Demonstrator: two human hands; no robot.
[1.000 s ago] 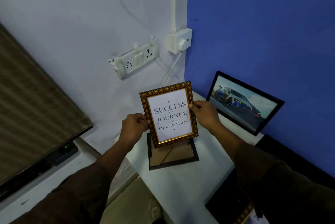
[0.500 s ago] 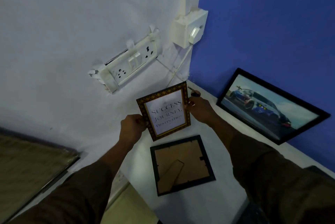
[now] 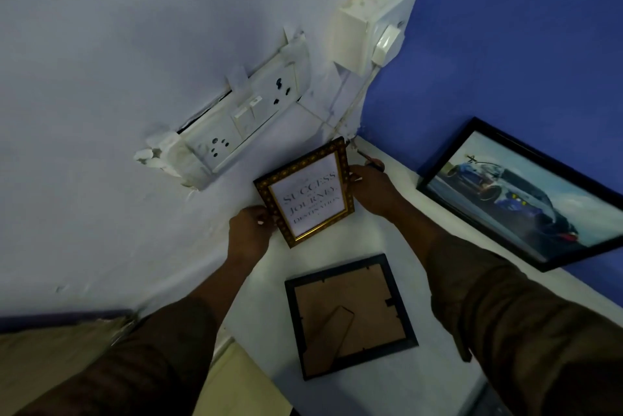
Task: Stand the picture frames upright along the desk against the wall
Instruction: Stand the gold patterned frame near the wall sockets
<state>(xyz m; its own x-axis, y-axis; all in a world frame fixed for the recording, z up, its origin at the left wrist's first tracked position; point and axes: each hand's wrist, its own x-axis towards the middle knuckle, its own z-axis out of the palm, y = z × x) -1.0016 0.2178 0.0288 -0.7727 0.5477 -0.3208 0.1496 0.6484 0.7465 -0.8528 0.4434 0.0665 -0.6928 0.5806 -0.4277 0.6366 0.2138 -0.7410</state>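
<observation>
Biggest thing going: pale wall (image 3: 101,62) meeting blue wall (image 3: 505,28) in a corner, white desk (image 3: 387,240) wedged below it. Taking the gold frame (image 3: 305,191) as the landmark from here. Right of it, leaned on the blue wall, black car-picture frame (image 3: 519,195), bottom edge on the desk. Below it, lying flat and face-down, dark square frame (image 3: 350,316), brown backing and stand showing; bare strip of desk between the two, more bare desk off to its right. Up-left of it, loose socket plate (image 3: 236,126) hanging off the pale wall; up-right, white switch box (image 3: 374,28) at the corner. Gold frame itself sat tilted near the pale wall, clamped by both: left hand (image 3: 249,230) pinching its lower-left edge, right hand (image 3: 372,190) closed on its right edge. Text read "SUCCESS... JOURNEY... DESTINATION", small words too blurry.
</observation>
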